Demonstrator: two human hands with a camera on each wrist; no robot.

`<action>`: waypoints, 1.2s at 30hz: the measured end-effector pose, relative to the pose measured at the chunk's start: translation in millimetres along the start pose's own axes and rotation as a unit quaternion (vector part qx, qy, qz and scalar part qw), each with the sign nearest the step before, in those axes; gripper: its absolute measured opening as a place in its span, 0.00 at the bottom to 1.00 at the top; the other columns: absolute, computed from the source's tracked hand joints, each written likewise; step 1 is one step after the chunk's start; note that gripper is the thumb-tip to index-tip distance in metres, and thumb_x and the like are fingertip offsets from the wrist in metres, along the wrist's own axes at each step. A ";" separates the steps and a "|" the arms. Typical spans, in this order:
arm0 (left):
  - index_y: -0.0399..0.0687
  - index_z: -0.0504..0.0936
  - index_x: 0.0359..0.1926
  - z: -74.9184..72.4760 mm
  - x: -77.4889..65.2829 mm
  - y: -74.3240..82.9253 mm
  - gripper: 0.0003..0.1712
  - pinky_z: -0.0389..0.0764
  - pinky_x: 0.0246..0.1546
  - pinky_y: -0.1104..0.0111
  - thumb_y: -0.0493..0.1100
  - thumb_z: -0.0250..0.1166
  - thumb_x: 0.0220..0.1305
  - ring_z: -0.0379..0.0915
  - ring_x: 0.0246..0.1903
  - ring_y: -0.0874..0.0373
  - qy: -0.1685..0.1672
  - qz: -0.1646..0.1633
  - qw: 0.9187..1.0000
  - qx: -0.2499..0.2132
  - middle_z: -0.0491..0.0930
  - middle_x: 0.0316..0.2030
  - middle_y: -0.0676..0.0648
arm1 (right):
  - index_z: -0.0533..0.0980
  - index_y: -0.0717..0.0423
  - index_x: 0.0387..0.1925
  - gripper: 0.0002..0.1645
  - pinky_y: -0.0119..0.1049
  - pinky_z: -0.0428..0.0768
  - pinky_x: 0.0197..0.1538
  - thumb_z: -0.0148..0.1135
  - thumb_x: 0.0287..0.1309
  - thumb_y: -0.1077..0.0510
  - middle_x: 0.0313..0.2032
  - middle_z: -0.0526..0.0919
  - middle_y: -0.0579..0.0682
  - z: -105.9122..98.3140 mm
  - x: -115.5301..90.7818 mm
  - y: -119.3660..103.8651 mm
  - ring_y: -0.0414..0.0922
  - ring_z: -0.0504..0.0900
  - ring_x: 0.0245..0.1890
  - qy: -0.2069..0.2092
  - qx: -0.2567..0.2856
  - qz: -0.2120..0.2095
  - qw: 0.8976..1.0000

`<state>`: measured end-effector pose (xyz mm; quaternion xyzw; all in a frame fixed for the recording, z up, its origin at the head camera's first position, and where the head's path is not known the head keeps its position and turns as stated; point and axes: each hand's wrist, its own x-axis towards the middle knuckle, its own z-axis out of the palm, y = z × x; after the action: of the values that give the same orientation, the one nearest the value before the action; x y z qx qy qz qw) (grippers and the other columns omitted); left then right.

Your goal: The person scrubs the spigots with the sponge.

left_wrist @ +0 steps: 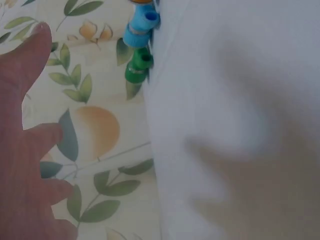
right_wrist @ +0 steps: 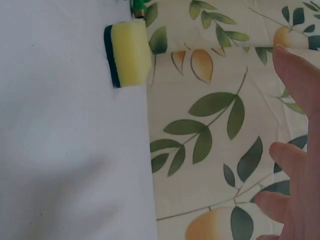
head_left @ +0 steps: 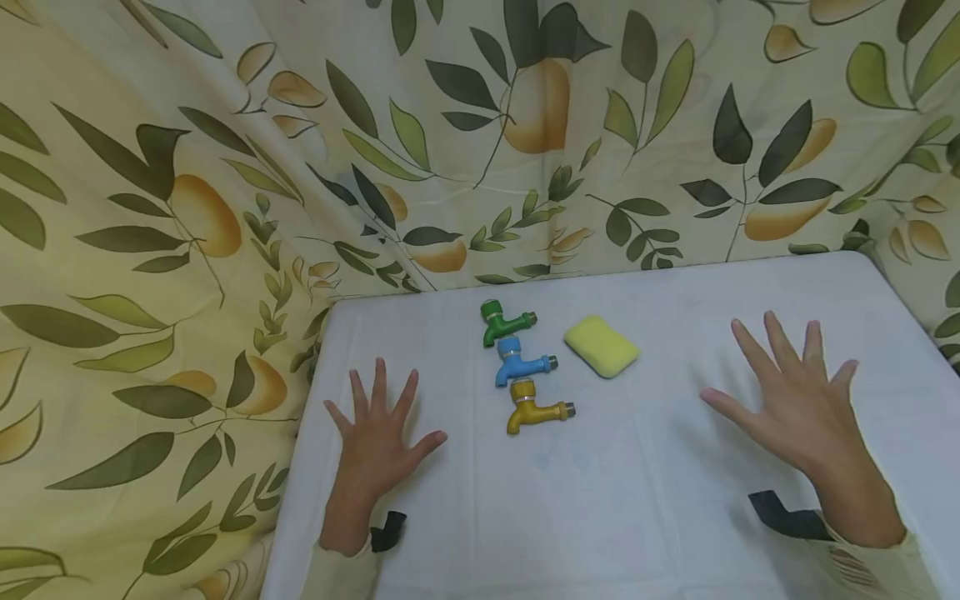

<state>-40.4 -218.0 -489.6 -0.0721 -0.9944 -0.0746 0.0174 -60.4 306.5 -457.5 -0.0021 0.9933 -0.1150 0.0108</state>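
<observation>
Three small plastic taps lie in a column near the middle of the table: a green tap (head_left: 508, 322), a blue tap (head_left: 525, 362) and a yellow tap (head_left: 538, 408). To their right is a yellow sponge (head_left: 602, 346); the right wrist view shows the sponge (right_wrist: 131, 54) has a dark scouring layer underneath. My left hand (head_left: 381, 450), fingers spread, hovers left of the taps and holds nothing. Over the right side of the table my right hand (head_left: 806, 408) is also spread and holds nothing, with the sponge nearest to it. Both hands cast shadows on the cloth.
A white cloth covers the table (head_left: 570, 517). Behind it and along the left hangs a curtain (head_left: 420, 167) printed with leaves and orange fruit. Each wrist carries a dark strap piece, such as the right mount (head_left: 787, 517).
</observation>
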 end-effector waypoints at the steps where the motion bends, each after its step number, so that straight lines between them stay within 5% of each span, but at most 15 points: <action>1: 0.69 0.52 0.81 0.3 1.2 1.3 0.57 0.37 0.62 0.17 0.85 0.55 0.56 0.27 0.78 0.26 0.001 0.005 1.000 -0.005 0.36 0.82 0.41 | 0.40 0.43 0.82 0.66 0.88 0.30 0.59 0.58 0.56 0.20 0.80 0.32 0.63 0.6 2.3 -2.5 0.76 0.25 0.75 0.003 0.005 -0.008 1.000; 7: 0.57 0.60 0.79 6.9 11.5 13.7 0.49 0.62 0.68 0.32 0.76 0.55 0.66 0.49 0.78 0.35 0.013 0.054 0.998 -0.039 0.51 0.81 0.43 | 0.45 0.43 0.82 0.62 0.80 0.51 0.68 0.61 0.58 0.24 0.80 0.49 0.64 8.7 20.7 -24.1 0.70 0.48 0.78 0.025 0.033 -0.061 0.997; 12: 0.56 0.62 0.78 15.0 23.7 32.8 0.43 0.73 0.68 0.46 0.70 0.57 0.70 0.60 0.75 0.45 -0.005 0.076 0.991 -0.108 0.55 0.80 0.48 | 0.51 0.43 0.81 0.57 0.74 0.67 0.63 0.62 0.60 0.27 0.75 0.62 0.66 20.4 40.2 -48.8 0.68 0.63 0.72 0.040 0.057 -0.092 0.993; 18: 0.54 0.63 0.77 23.3 36.4 57.9 0.39 0.73 0.69 0.51 0.64 0.58 0.73 0.62 0.75 0.51 -0.073 0.099 0.970 -0.211 0.57 0.78 0.50 | 0.57 0.43 0.79 0.50 0.72 0.75 0.55 0.58 0.65 0.28 0.72 0.66 0.66 41.1 64.0 -76.3 0.69 0.69 0.67 0.021 0.047 -0.116 0.992; 24: 0.49 0.61 0.78 30.9 49.2 78.3 0.41 0.67 0.74 0.55 0.58 0.63 0.72 0.56 0.77 0.54 -0.128 0.149 0.951 -0.239 0.57 0.79 0.51 | 0.61 0.42 0.77 0.46 0.73 0.75 0.55 0.54 0.65 0.26 0.72 0.66 0.65 60.3 82.3 -91.1 0.70 0.69 0.67 -0.007 0.036 -0.117 0.992; 36: 0.54 0.61 0.78 45.1 57.6 100.2 0.51 0.73 0.70 0.60 0.49 0.78 0.58 0.65 0.72 0.57 -0.165 0.157 0.943 -0.243 0.57 0.78 0.54 | 0.67 0.40 0.74 0.43 0.62 0.78 0.42 0.61 0.63 0.29 0.64 0.73 0.62 89.0 90.3 -101.1 0.63 0.73 0.51 -0.008 0.023 -0.109 0.994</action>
<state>-83.9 -105.0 -516.9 -0.2407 -0.9111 -0.2971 -0.1538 -148.5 187.2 -522.9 -0.1106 0.9841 -0.1387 0.0059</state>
